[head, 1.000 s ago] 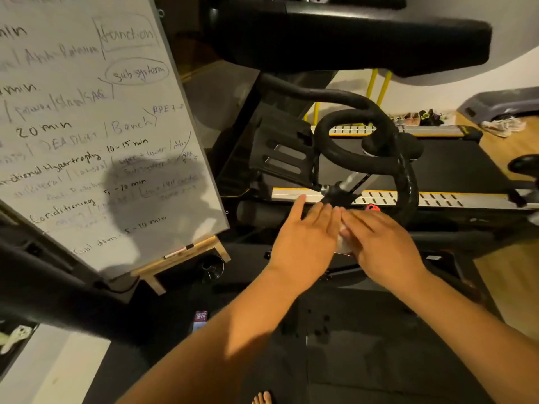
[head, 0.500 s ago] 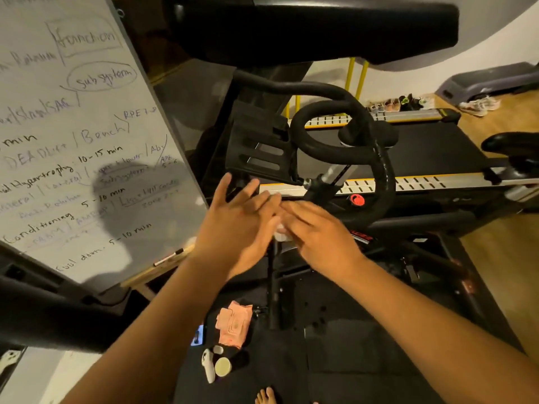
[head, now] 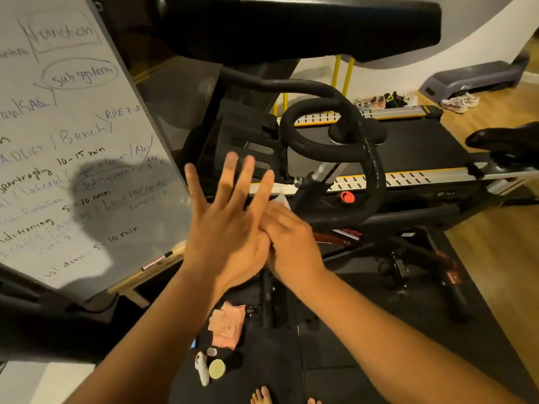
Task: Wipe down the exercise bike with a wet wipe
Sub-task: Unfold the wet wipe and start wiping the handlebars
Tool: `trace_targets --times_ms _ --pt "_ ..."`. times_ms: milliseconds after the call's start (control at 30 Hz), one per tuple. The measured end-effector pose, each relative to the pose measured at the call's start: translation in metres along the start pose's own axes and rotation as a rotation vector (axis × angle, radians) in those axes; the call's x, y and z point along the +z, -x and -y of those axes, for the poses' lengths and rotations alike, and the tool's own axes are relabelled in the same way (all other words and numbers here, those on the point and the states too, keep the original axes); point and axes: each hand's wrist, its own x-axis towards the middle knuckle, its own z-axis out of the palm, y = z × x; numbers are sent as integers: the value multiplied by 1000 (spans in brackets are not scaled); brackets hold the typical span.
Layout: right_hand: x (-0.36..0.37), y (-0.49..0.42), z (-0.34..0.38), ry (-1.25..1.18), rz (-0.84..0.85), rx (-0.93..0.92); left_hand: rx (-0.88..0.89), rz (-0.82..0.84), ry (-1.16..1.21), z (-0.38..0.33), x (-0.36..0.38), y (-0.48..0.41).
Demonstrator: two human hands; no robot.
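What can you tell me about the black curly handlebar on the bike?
The handlebar is a black tube, shiny in places, like rubber or tape. It comes from the left, curls into a loop, then bends down beside the red knob. Neither the left hand nor the right hand grips it; both are nearer the camera.
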Motion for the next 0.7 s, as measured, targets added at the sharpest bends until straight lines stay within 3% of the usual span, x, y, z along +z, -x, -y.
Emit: trace_targets --times_ms 67,200,400,567,700 --pt "-3 1 -7 4 66 -27 41 -9 10 2 -2 -4" --pt "-55 31 -55 293 107 -52 127 73 135 -35 1 -12" --pt "-137 44 -110 619 99 173 136 143 92 -48 21 -15" --pt "-71 41 -48 383 -109 198 138 132 129 -45 14 -11" --pt "-17 22 -12 74 -111 145 125 32 287 -35 5 -11"
